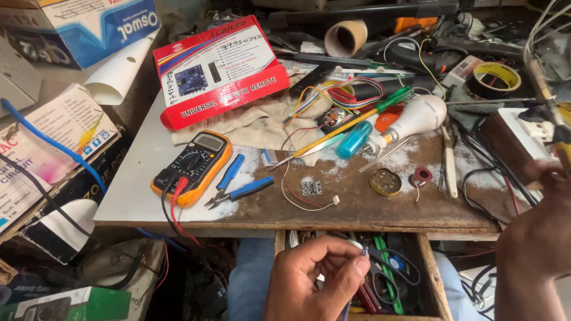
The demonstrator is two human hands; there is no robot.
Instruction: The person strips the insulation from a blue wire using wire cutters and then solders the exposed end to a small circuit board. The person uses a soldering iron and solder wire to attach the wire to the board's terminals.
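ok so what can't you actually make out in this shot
- Left hand, head view: its fingertips pinch something thin and bluish, too small to identify.
- Right hand, head view: cut off by the right edge and blurred, so its grip cannot be judged.
- Open drawer: the left hand and the bottom edge hide much of its contents.
- Small circuit board: too small for detail.

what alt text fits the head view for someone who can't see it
A left hand pinches a small part over an open drawer of tools, below a cluttered workbench with a multimeter, blue-handled pliers and a bulb. The right hand is at the right edge.
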